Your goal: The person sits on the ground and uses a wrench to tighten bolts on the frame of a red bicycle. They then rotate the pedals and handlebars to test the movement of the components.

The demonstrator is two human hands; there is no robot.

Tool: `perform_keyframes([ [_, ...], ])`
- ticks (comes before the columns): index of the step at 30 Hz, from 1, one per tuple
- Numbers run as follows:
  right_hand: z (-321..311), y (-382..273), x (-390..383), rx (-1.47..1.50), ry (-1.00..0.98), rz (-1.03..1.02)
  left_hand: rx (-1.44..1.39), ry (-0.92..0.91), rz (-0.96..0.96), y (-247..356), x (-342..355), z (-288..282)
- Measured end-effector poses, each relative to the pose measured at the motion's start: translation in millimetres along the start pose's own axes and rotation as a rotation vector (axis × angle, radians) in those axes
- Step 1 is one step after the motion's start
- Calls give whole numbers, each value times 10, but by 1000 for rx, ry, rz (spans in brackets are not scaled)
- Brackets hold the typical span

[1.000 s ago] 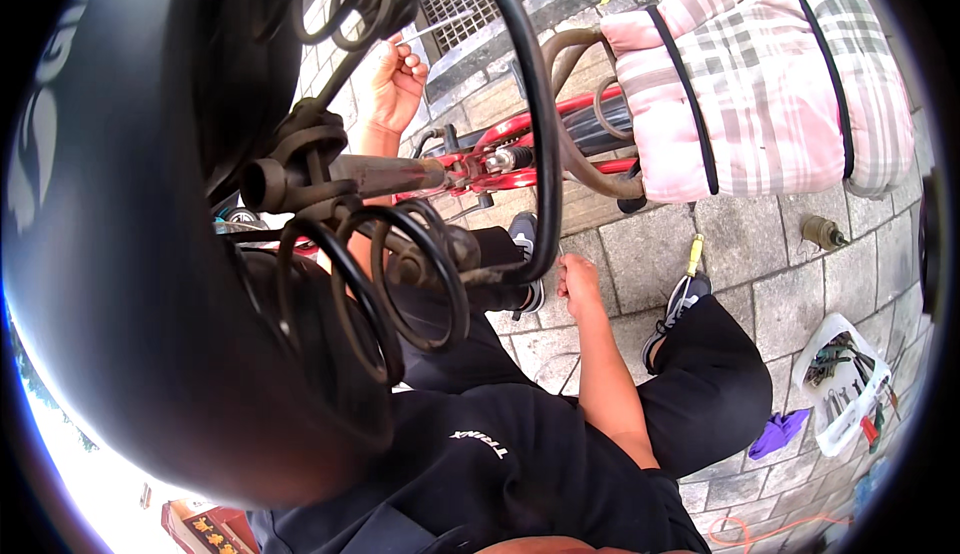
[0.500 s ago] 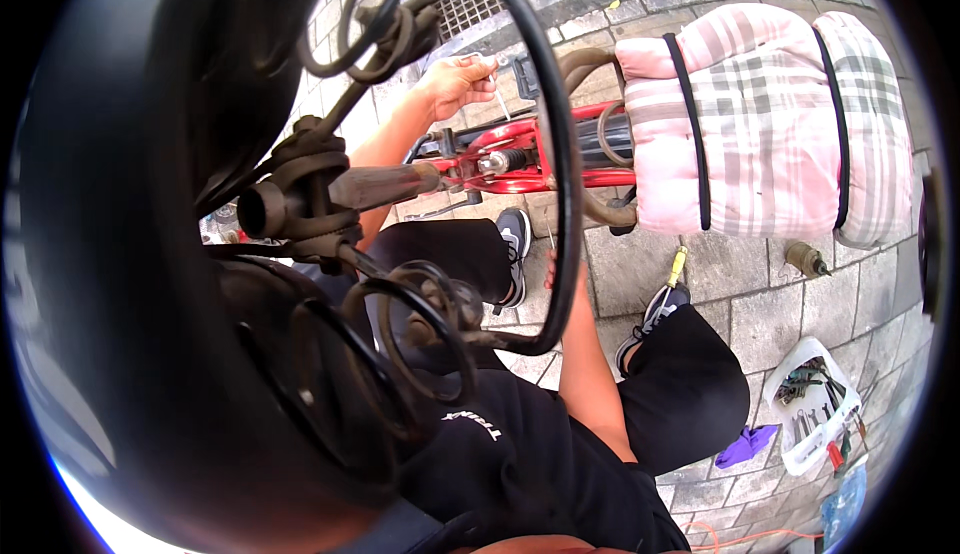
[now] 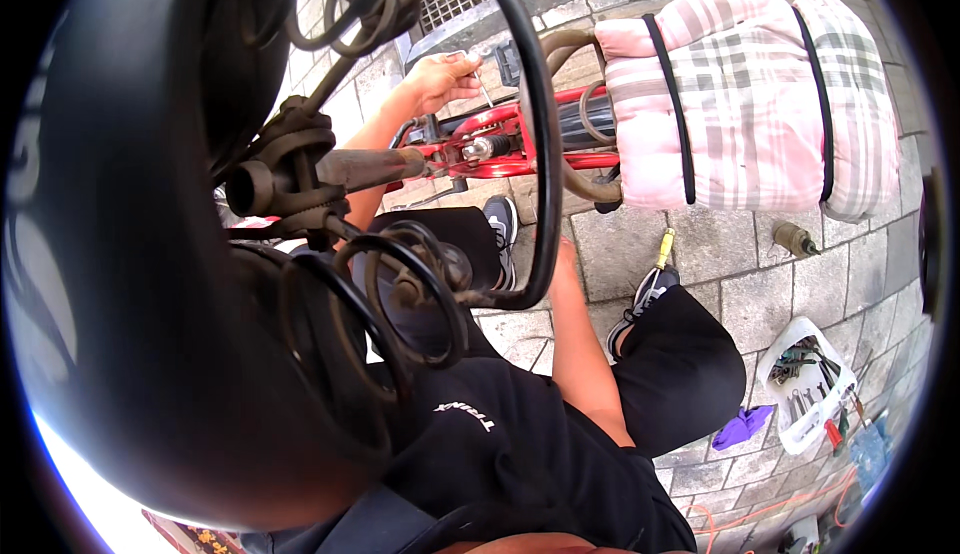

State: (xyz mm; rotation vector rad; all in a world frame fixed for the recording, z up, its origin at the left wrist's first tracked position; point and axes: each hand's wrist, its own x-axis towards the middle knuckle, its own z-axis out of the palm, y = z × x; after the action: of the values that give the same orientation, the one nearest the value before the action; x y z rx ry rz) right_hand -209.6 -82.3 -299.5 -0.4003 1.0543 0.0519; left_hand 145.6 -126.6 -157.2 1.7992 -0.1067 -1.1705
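My left hand (image 3: 441, 82) is closed on a thin metal rod (image 3: 484, 88), its tip pointing down beside the red bicycle frame (image 3: 515, 124); whether the rod is a tool cannot be made out. Near it lies the frame's spring shock absorber (image 3: 488, 148). My right hand (image 3: 564, 250) is below the frame, with its fingers mostly hidden behind the bent black tube (image 3: 545, 144) under the saddle. Large in the foreground stands the black saddle (image 3: 130, 254) with coil springs (image 3: 425, 299) and a seat post (image 3: 365, 169).
Right of the frame sits a pink checked padded bundle (image 3: 750, 104) under black straps. A yellow-handled screwdriver (image 3: 666, 246) lies by my shoe. Farther right are a dirty cylindrical part (image 3: 795, 238), a white tool basket (image 3: 800, 434), a purple cloth (image 3: 742, 428) and an orange cord (image 3: 790, 503).
The whole view has shifted, so things sit higher and farther left. My right hand has moved slightly right against the bicycle, and the thin metal piece seen at its fingers no longer shows.
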Motion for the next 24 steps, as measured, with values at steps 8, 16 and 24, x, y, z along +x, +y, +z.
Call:
perform_keyframes([
  [8, 1, 91, 1, 51, 2, 20, 12, -3, 3, -50, -11, -10],
  [16, -26, 238, 146, 67, -12, 18, 43, -14, 13, -19, -4, 54],
  [24, 17, 245, 151, 53, 7, -12, 575, 0, 327, -67, 45, 232],
])
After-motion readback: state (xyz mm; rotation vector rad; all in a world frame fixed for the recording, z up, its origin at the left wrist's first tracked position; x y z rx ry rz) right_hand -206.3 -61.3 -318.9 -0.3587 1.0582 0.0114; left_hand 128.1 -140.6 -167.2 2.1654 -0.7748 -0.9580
